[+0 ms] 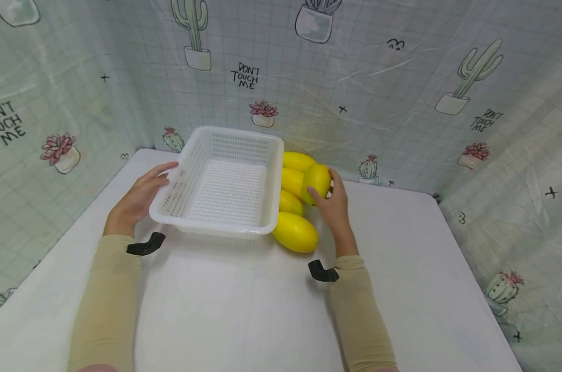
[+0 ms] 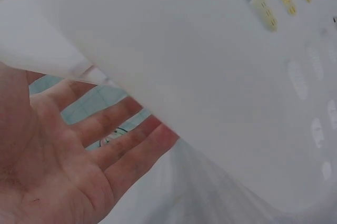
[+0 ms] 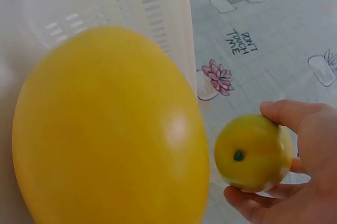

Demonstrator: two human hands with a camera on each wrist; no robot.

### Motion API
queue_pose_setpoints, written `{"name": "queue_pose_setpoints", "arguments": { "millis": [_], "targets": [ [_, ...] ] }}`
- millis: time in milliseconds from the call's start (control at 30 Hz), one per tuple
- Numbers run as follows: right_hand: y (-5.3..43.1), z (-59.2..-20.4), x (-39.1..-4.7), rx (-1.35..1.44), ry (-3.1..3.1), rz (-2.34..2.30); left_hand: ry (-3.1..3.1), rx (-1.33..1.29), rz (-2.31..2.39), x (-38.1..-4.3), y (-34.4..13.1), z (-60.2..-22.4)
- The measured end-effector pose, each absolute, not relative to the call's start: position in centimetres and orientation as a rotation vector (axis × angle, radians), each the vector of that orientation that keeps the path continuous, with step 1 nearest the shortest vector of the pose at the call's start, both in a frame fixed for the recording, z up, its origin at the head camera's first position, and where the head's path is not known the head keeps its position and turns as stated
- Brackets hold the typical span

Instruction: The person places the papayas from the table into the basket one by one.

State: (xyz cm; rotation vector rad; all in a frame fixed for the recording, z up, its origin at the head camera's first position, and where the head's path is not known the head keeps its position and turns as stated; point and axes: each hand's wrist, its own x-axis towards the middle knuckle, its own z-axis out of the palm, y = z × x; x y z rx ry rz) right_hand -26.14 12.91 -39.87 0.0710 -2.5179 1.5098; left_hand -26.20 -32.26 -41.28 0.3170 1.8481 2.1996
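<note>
A white perforated plastic basket point(image 1: 227, 191) with nothing in it stands at the table's middle left. My left hand point(image 1: 143, 199) is at its left rim, fingers fairly straight against the edge; in the left wrist view, the rim hides some fingertips. My right hand point(image 1: 335, 206) grips a smooth yellow oval fruit point(image 1: 317, 181) between thumb and fingers, above the others. In the right wrist view, this fruit point(image 3: 253, 153) shows a small green stem spot. Several similar yellow fruits point(image 1: 295, 232) lie along the basket's right side; one large fruit point(image 3: 110, 134) fills that view's left part.
A white table point(image 1: 243, 310) carries everything. Behind it and at both sides hangs a curtain point(image 1: 383, 93) printed with cacti and words, close to the table's back edge. Black wrist mounts point(image 1: 146, 244) stick inward from both sleeves.
</note>
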Motion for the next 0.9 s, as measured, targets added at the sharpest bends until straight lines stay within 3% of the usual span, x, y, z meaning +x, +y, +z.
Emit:
{"name": "queue_pose_setpoints", "arguments": {
  "millis": [900],
  "targets": [
    [12.43, -39.16, -25.68, 0.084, -2.479, 1.667, 1.795, 0.351, 2.231, -26.45, -32.29, -41.50]
  ]
}}
